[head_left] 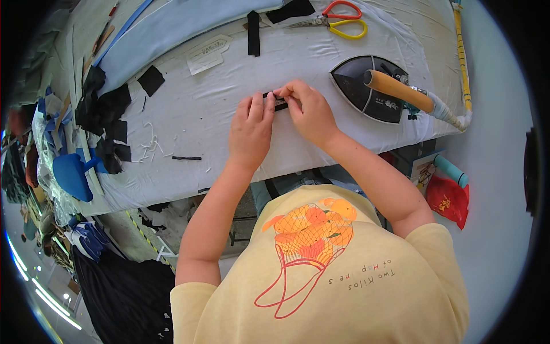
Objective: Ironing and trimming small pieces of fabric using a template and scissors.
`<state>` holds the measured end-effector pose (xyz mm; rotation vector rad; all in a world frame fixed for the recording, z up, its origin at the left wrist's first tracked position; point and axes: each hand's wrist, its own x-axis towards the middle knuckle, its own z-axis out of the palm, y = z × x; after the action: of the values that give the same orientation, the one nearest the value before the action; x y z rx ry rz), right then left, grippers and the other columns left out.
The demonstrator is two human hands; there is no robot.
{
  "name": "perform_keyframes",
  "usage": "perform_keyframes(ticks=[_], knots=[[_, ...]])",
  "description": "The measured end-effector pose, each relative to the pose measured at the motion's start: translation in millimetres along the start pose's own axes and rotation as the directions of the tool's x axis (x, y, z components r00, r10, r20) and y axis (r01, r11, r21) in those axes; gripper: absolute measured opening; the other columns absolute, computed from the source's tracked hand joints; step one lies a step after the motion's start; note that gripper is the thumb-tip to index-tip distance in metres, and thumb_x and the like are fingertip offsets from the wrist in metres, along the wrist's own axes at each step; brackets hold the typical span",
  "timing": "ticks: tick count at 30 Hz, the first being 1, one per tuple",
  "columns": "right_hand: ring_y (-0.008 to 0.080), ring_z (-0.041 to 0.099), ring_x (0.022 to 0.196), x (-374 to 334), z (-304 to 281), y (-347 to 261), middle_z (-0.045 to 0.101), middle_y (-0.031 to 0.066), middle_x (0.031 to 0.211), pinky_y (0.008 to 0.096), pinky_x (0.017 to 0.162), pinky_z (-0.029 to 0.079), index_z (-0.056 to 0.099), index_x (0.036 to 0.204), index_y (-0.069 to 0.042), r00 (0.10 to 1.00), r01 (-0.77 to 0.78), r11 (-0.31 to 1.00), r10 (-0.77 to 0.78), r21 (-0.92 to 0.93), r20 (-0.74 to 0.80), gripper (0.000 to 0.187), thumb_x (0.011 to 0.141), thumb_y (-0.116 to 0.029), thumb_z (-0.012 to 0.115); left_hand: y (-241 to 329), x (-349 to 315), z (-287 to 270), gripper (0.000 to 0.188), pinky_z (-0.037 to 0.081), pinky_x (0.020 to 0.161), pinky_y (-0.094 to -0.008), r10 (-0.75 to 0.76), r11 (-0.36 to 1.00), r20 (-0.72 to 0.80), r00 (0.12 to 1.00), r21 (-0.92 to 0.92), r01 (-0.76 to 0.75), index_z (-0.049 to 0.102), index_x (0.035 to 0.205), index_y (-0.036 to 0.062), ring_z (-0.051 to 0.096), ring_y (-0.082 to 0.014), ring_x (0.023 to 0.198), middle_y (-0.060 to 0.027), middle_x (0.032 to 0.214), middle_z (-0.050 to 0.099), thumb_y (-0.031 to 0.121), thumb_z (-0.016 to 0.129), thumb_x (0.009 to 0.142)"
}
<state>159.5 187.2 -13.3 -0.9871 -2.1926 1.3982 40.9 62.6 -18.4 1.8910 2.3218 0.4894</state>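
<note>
A small black fabric strip lies between my two hands over the white-covered table, folded or doubled as far as I can see. My left hand has its fingers on the strip's left part, with the fingertips partly covering it. At the strip's upper right edge, my right hand pinches with thumb and forefinger. Both hands are close together, and the fingers hide much of the strip. Right of my right hand rests an iron with a wooden handle, its pointed end toward my hands.
Scissors with red and yellow handles lie at the far side near a black strip. A white paper template, light blue fabric, black scraps and white threads spread leftward. A wrapped cord runs along the right.
</note>
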Motion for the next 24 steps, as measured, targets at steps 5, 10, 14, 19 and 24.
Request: perform_keyframes(ticks=[5,10,14,19,24], knots=[[0.0319,0.064,0.094,-1,-3,-6,0.07,0.0109,0.095,0.0418,0.082,0.05,0.059,0.095,-0.003,0.973,0.221,0.955,-0.203,-0.198,0.106,0.01,0.086,-0.006,0.058,-5,-4,2,0.057,0.046,0.101,-0.0418,0.039,0.997,-0.052,0.998,-0.068,-0.043,0.056,0.134,0.0069,0.05,-0.0336,0.12,-0.0107,0.137,0.052,0.0,0.063,0.078],[0.0297,0.06,0.108,-17,4,-7,0.066,0.0131,0.116,0.0426,0.094,0.047,0.061,0.102,-0.005,0.905,0.425,0.778,-0.37,-0.463,0.21,0.019,0.085,-0.013,0.057,-6,-5,-2,0.061,0.045,0.102,-0.0422,-0.057,0.967,-0.059,0.997,-0.253,0.04,0.051,0.139,0.0091,0.052,-0.0359,0.118,-0.0095,0.14,0.054,-0.003,0.06,0.08],[0.0283,0.05,0.128,-41,20,-13,0.058,0.0153,0.134,0.0454,0.111,0.033,0.06,0.117,-0.007,0.906,0.416,0.596,-0.333,-0.687,0.26,0.033,0.086,-0.019,0.058,1,3,-7,0.058,0.047,0.097,-0.0415,-0.047,0.961,-0.055,0.997,-0.274,0.031,0.052,0.139,0.0087,0.054,-0.0366,0.112,-0.0087,0.139,0.057,0.0,0.057,0.082],[0.0251,0.041,0.138,-49,27,-12,0.055,0.0115,0.139,0.0466,0.117,0.02,0.055,0.131,-0.006,0.926,0.374,0.537,-0.269,-0.756,0.267,0.044,0.09,-0.023,0.054,3,7,-9,0.057,0.048,0.092,-0.041,-0.011,0.979,-0.04,0.999,-0.203,0.003,0.052,0.14,0.0092,0.055,-0.0351,0.11,-0.0084,0.136,0.059,0.006,0.056,0.083],[0.0233,0.038,0.141,-47,16,-7,0.053,0.01,0.142,0.0481,0.119,0.019,0.053,0.134,-0.006,0.917,0.394,0.652,-0.23,-0.648,0.326,0.045,0.091,-0.02,0.054,4,12,-12,0.055,0.047,0.092,-0.0399,0.039,0.997,0.037,0.999,-0.071,-0.037,0.056,0.137,0.0084,0.054,-0.0319,0.111,-0.0064,0.139,0.056,0.01,0.056,0.082]])
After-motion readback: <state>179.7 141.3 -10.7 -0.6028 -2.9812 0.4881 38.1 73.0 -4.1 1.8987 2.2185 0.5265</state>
